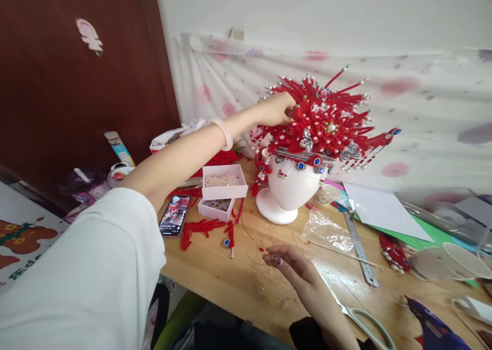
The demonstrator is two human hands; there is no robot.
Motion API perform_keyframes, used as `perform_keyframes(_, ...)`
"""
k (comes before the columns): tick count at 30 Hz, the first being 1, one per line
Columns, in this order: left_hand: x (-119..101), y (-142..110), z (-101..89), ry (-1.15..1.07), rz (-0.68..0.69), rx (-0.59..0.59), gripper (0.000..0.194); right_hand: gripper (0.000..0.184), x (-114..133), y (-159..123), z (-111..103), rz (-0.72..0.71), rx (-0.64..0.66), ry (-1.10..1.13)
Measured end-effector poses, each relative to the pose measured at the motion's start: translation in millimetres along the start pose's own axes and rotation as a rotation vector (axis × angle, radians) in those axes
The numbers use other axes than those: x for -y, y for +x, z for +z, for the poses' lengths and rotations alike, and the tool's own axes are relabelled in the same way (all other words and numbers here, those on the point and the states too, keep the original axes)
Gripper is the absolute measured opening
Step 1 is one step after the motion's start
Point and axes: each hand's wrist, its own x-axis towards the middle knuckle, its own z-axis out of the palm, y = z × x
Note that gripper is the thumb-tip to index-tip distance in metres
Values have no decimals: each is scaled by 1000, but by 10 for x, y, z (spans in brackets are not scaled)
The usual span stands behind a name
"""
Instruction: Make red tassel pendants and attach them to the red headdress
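A red headdress [330, 119] with pearl-tipped stems, a large flower and blue gem pieces sits on a white mannequin head [294, 186]. My left hand [279, 109], a pale bangle on its wrist, reaches into the headdress's left side; its fingers are curled, and their tips are hidden among red pieces. Lower down, my right hand [295, 268] hovers over the table, fingers loosely stretched leftward with the thumb close by. I see nothing clearly held in it. A tiny red bit [261, 249] shows just beyond its fingertips. Left of that lies a red piece with a blue gem [226, 243].
Left on the wooden table [230, 283] are a lit phone [175, 215] and a box of small beads [224, 182] stacked on another. Scissors [369, 324], a steel ruler [361, 252], a clear plastic bag [326, 232], paper cups [449, 262] and white paper [384, 211] occupy the right.
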Motion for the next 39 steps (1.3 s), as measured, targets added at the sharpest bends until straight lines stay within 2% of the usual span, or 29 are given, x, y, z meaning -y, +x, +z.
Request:
perform_keyframes(6,6,30,26,57,-33,-49,7,54,-2,36,-69,-35,-4,-17)
perform_keyframes(9,47,66,39,41,-13,-46,4,53,19,65,-70,-45,-62,20)
perform_keyframes(11,64,87,43,10,10,-5,2,51,59,106,-50,-62,-119,66)
perform_keyframes(15,43,100,25,-9,75,56,7,47,231,230,-10,-155,-221,137)
perform_keyframes(19,-22,94,-9,34,136,72,13,41,457,326,-13,-278,-310,62)
perform_keyframes(21,-57,109,-19,74,148,86,13,39,533,383,-35,-347,-431,-35)
perform_keyframes(23,-99,135,-16,124,145,95,12,40,569,468,-76,-429,-672,-196)
perform_keyframes(25,-157,154,-2,176,135,104,10,53,581,573,-131,-485,-920,-366)
perform_keyframes(26,-192,157,8,198,131,110,11,62,587,623,-157,-496,-1004,-435)
perform_keyframes(28,-270,146,28,227,135,129,13,70,613,699,-193,-524,-1088,-528)
perform_keyframes(30,-347,116,42,234,145,153,16,56,667,731,-196,-600,-1136,-587)
perform_keyframes(33,-432,63,45,213,154,175,20,24,780,729,-147,-691,-1115,-605)
perform_keyframes(36,-470,27,38,177,136,195,18,25,875,756,-82,-606,-976,-512)
perform_keyframes(39,-489,13,33,150,79,218,15,30,931,843,-37,-492,-908,-465)
